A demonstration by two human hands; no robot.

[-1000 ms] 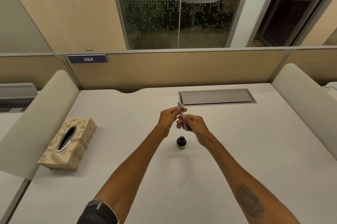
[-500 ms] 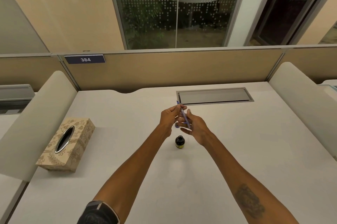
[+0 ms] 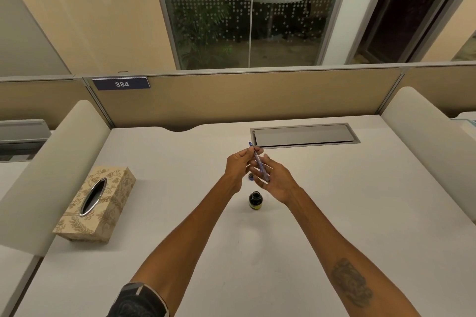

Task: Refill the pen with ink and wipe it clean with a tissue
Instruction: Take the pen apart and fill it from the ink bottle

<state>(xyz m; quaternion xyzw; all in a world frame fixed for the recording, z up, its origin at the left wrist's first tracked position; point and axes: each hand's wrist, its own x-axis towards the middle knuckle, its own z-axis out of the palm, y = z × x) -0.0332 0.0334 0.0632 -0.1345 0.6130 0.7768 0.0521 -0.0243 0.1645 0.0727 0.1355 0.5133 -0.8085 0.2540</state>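
We hold the slim blue pen (image 3: 258,162) just beyond the small dark glass ink bottle (image 3: 255,200), its long axis slanting away-left. Our left hand (image 3: 237,169) pinches its far part. Our right hand (image 3: 278,181), fingers straight, supports the end nearer the bottle.

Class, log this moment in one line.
left hand: pinches pen | right hand: open, touching pen | ink bottle: uncapped | tissue box: untouched

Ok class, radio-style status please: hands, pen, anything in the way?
Left hand pinches pen; right hand open beside the barrel. Pen held off desk, ink bottle upright near hands. Tissue box untouched, far left. Nothing between pen and bottle.
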